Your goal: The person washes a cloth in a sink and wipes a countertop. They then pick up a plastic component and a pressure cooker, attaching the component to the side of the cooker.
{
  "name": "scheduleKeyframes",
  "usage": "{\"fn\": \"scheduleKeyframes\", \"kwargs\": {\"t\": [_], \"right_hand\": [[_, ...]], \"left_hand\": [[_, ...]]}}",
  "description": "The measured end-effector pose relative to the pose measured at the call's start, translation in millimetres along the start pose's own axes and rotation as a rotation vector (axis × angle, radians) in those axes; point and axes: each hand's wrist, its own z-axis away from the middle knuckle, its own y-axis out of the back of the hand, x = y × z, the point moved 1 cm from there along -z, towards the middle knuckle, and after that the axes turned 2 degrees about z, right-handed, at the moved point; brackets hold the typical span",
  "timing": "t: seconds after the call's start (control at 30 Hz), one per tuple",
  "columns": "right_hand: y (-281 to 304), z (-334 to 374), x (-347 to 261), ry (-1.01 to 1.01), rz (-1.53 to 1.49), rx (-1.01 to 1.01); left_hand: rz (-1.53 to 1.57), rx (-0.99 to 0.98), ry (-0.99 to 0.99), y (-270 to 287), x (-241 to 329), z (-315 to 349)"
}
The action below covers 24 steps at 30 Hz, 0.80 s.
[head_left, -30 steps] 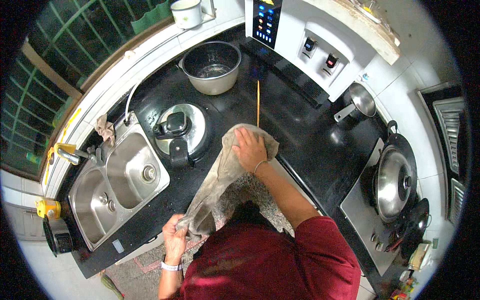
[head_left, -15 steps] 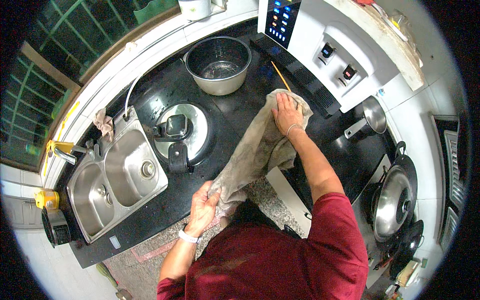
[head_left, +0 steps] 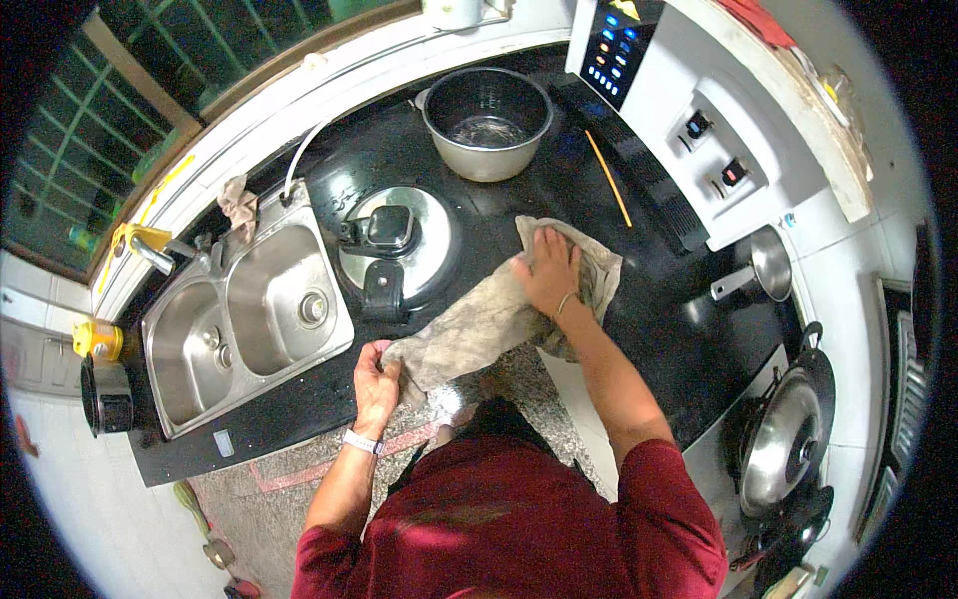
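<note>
A worn, stained grey-beige cloth [head_left: 464, 329] stretches between my two hands over the black counter. My right hand [head_left: 551, 272] lies flat on its far end, fingers spread, pressing it against the countertop. At the counter's front edge, my left hand [head_left: 376, 384] is closed around the cloth's near corner. Beyond my right hand lies a thin orange-brown stick [head_left: 609, 180]. A deep metal inner pot [head_left: 487, 163] with a dark inside stands farther back. Left of the cloth sits a round silver lid [head_left: 431, 240] with a black handle and latch.
A double steel sink [head_left: 337, 333] is set into the counter at left. A white dispenser [head_left: 763, 150] stands at back right, with a small saucepan [head_left: 768, 265] near it. A lidded wok [head_left: 783, 444] sits on the right. White drawers front the counter below the cloth.
My right hand has drawn the cloth's far end nearer to me, away from the stick, which now shows whole. My left hand still grips its corner. The view has turned slightly.
</note>
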Motion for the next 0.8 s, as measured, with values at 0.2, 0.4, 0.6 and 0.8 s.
{"fn": "scheduleKeyframes", "kwargs": {"t": [0.2,0.4,0.6,0.8], "right_hand": [[0.0,21.7,-31.3,0.266,-0.032,-0.016],[24.4,34.7,-48.3,0.349,0.010,-0.095],[23.3,33.9,-49.3,0.330,0.016,-0.013],[22.7,32.8,-52.1,0.320,-0.010,-0.029]], "left_hand": [[0.200,0.269,0.138,19.4,8.0,-29.6],[0.039,0.304,0.064,28.3,-11.0,-59.8],[-0.387,0.325,-0.365,8.4,74.2,-76.4],[-0.796,0.150,-0.408,-34.3,125.0,-134.4]]}}
